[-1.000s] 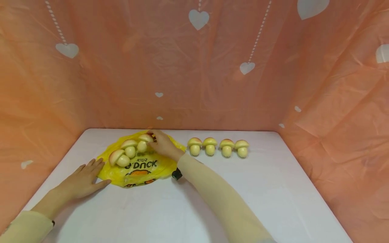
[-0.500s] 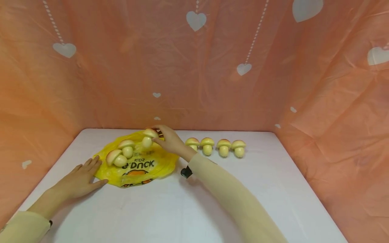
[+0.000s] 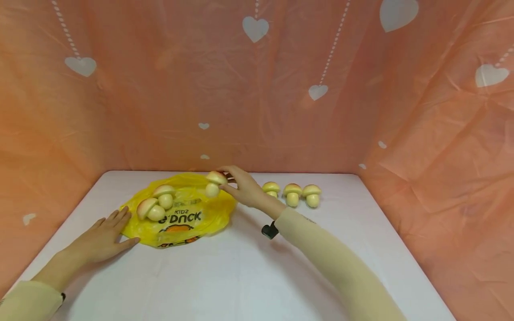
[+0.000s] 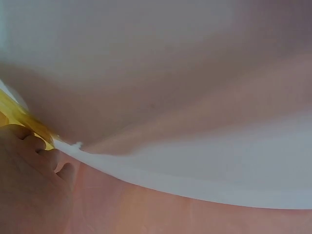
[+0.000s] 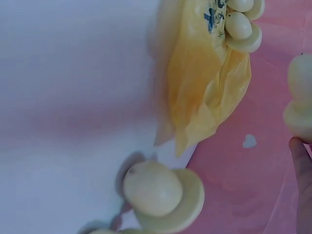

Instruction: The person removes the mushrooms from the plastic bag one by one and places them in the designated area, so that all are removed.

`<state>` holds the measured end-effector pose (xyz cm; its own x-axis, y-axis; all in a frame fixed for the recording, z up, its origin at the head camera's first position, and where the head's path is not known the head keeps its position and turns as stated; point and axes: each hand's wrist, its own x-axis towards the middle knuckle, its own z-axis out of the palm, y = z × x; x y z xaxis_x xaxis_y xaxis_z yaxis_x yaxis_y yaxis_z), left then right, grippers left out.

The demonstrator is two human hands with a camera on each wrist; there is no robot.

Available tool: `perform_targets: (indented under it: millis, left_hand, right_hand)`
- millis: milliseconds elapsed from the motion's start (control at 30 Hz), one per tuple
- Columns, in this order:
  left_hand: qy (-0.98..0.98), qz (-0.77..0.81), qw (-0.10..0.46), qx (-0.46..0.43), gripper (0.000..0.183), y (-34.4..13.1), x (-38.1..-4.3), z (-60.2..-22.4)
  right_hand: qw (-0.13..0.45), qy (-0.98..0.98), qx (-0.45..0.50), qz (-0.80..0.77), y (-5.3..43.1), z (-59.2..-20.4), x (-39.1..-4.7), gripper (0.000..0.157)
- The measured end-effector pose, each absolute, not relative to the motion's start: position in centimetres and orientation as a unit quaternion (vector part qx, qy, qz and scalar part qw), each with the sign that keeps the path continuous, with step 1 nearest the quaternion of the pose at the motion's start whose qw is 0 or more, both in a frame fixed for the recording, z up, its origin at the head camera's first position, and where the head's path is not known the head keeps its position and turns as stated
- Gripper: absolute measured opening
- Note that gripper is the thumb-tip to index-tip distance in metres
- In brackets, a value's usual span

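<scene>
Here, a mushroom (image 3: 214, 183) between the pinching right fingers (image 3: 230, 190), seemingly at its cap (image 3: 216, 177); left fingers (image 3: 118, 217) straight, on bag (image 3: 217, 213).

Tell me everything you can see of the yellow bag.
The yellow bag looks like thin, crinkled, glossy plastic. It lies flattened on the white table, printed with dark lettering, including "KIDZ", and orange shapes near its front edge. Two mushrooms rest on its left part; the left hand touches its left edge.

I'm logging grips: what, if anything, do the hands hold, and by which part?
The right hand holds a mushroom by its cap; the left hand rests flat, holding nothing.
</scene>
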<state>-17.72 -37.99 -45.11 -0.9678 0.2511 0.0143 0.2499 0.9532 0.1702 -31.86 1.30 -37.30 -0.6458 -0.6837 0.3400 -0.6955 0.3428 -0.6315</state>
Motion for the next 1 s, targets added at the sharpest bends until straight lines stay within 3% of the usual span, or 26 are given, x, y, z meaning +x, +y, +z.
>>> perform_targets:
  millis: [667, 1000]
  left_hand:
    - [0.988, 0.087, 0.007, 0.129, 0.094, -38.3, -17.8, -45.5]
    - [0.988, 0.086, 0.007, 0.127, 0.094, -38.1, -17.9, -45.5]
  right_hand:
    - [0.037, -0.826, 0.441, 0.348, 10.0, -39.7, -30.4, 0.046]
    - [0.015, -0.849, 0.444, 0.288, 13.3, -41.4, -30.1, 0.044]
